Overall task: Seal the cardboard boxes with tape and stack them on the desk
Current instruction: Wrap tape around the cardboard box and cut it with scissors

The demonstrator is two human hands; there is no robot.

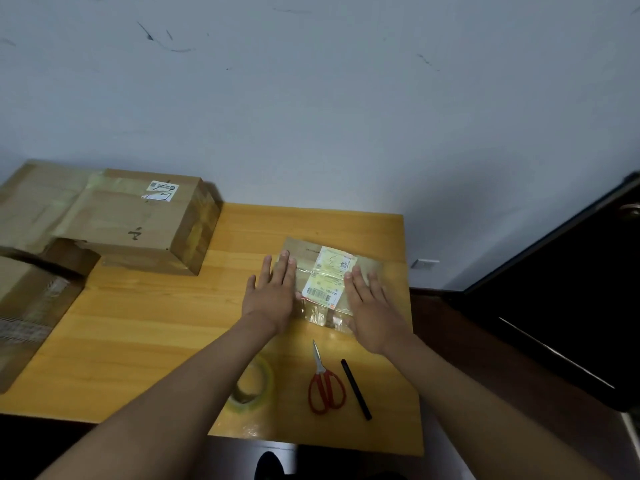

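Box (329, 278) beneath both flat hands (273, 292)

My wooden desk (138, 341) stands against a pale grey wall (311, 98) marked with dark scuffs. To my right is a dark door (571, 306), its knob (632, 211) at the frame edge.

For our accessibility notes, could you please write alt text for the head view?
Both hands, left and right, press flat on a small taped box on a wooden desk; tape roll, red scissors, black pen nearby.
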